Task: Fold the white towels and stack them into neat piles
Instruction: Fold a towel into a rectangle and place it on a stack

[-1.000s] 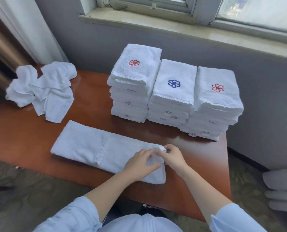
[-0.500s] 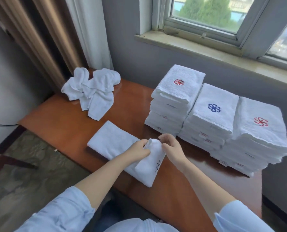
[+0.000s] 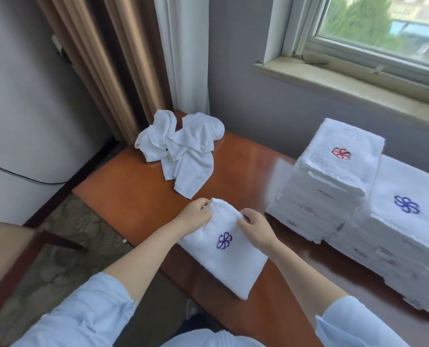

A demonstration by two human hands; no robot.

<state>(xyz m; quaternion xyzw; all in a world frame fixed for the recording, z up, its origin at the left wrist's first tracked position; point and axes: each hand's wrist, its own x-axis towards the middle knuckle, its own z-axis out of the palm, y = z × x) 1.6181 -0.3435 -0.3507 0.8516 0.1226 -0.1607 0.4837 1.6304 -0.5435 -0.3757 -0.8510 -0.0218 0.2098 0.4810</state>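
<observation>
White and soft, the folded towel (image 3: 223, 266) is lying flat on the brown table (image 3: 133, 196), to the left of the red-flower pile (image 3: 333, 176) and closer to the person. It is sitting near that pile but not touching it.

Both hands are holding its far end. The left hand (image 3: 195, 216) is pinching the far left corner, and the right hand (image 3: 257, 230) is pinching the far right corner. The hands are sitting a little apart, with the towel's edge between them.

The towel's long side is running from the hands back toward the person, leaning a bit to the right. So most of the towel is lying on the near side of the hands. The right hand is sitting closer to the red-flower pile than the left hand.

I think the folding is looking done, so the next job is probably lifting the towel and moving it to the right. The blue-flower pile (image 3: 406, 221) is standing pressed against the right side of the red-flower pile. It may be the one to use, because the towel is showing a purple-blue flower (image 3: 224, 241) on top.

The towel is looking thick, smooth and neat. Some loose towels (image 3: 180, 151) are lying crumpled far to the left of the red-flower pile, not folded yet.
</observation>
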